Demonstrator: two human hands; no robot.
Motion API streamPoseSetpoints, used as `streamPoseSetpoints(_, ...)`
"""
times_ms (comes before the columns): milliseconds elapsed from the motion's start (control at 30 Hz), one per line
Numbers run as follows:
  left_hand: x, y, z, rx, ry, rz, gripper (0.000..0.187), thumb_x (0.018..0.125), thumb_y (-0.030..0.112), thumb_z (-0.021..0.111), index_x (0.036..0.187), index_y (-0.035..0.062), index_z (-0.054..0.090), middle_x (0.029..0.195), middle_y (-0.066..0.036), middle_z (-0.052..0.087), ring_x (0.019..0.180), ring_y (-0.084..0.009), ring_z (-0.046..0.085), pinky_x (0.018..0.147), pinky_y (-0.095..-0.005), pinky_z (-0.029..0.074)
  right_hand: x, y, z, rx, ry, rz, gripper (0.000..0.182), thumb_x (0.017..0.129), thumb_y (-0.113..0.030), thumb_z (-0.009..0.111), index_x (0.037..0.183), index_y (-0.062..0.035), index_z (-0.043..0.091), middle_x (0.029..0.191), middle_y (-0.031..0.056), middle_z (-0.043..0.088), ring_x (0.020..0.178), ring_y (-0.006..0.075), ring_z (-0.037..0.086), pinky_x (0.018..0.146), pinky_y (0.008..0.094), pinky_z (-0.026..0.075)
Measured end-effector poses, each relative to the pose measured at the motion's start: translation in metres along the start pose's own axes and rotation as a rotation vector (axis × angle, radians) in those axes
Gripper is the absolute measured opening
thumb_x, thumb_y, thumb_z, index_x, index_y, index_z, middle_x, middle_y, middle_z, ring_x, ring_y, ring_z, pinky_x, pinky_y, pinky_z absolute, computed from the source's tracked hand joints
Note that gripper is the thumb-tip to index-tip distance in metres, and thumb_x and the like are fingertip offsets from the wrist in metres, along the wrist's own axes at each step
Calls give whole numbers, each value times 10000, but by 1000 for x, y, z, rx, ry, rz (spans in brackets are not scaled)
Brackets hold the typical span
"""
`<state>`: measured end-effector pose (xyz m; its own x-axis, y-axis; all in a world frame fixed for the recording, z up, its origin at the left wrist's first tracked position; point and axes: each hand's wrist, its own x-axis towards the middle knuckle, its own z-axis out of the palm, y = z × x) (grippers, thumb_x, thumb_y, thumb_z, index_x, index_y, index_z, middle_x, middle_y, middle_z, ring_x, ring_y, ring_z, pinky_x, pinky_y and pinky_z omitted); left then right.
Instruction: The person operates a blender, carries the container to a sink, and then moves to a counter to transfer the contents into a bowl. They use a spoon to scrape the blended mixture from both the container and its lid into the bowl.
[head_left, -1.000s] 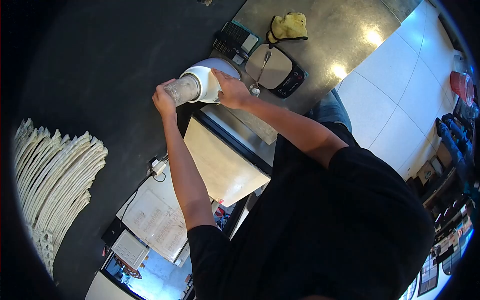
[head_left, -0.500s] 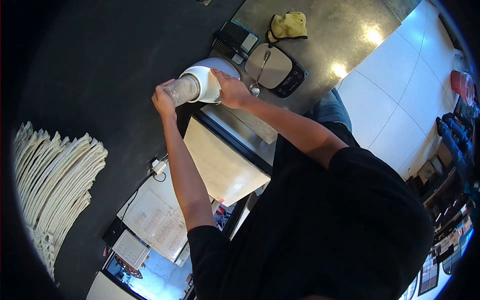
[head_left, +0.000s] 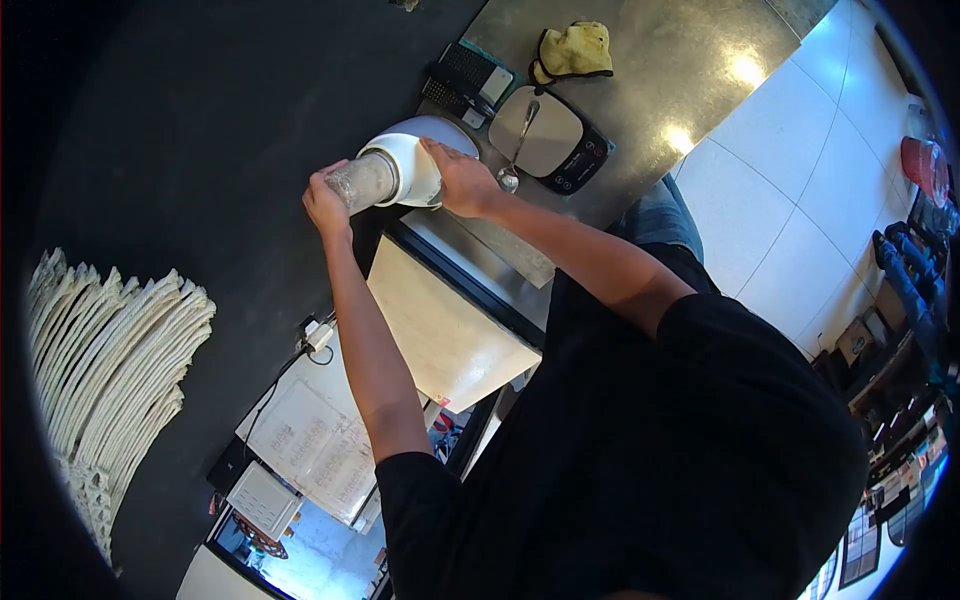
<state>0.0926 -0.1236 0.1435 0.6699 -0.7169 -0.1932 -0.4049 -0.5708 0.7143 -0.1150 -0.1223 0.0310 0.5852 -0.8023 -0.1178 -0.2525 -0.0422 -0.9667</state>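
Note:
A white rounded appliance (head_left: 412, 172) with a cloudy clear cylinder (head_left: 363, 182) at its open end stands on the counter at upper centre. My left hand (head_left: 328, 200) is wrapped round the outer end of the cylinder. My right hand (head_left: 462, 178) presses on the side of the white body, its fingers together on the surface. Right of the appliance lies a kitchen scale (head_left: 545, 135) with a metal spoon (head_left: 524, 140) across it. What is inside the cylinder is too hazy to tell.
A yellow glove or cloth (head_left: 575, 50) and a black grater-like item (head_left: 465, 82) lie near the scale on the metal counter (head_left: 680, 60). Below my hands are a cream panel (head_left: 445, 320), a white plug (head_left: 318, 335) with a cable and a white tray (head_left: 263, 498).

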Motion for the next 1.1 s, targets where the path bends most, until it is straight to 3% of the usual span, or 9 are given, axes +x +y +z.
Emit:
streamPoseSetpoints(100, 2, -2, -1, 2, -7, 5, 533, 938, 255, 301, 1009, -49, 733, 1000, -166, 714, 901, -254, 679, 869, -353, 530, 1, 2, 1, -1, -26, 13, 898, 729, -20, 724, 1497, 3, 260, 1500, 206, 413, 1394, 322, 408, 1147, 414, 349)
streamPoseSetpoints(1100, 5, -4, -2, 18, -17, 9, 531, 947, 244, 295, 1026, -60, 723, 1007, -163, 717, 913, -250, 681, 885, -354, 523, 1, -1, 0, -21, -21, 14, 873, 747, -30, 698, 1498, 12, 255, 1507, 209, 402, 1402, 320, 397, 1152, 410, 341)
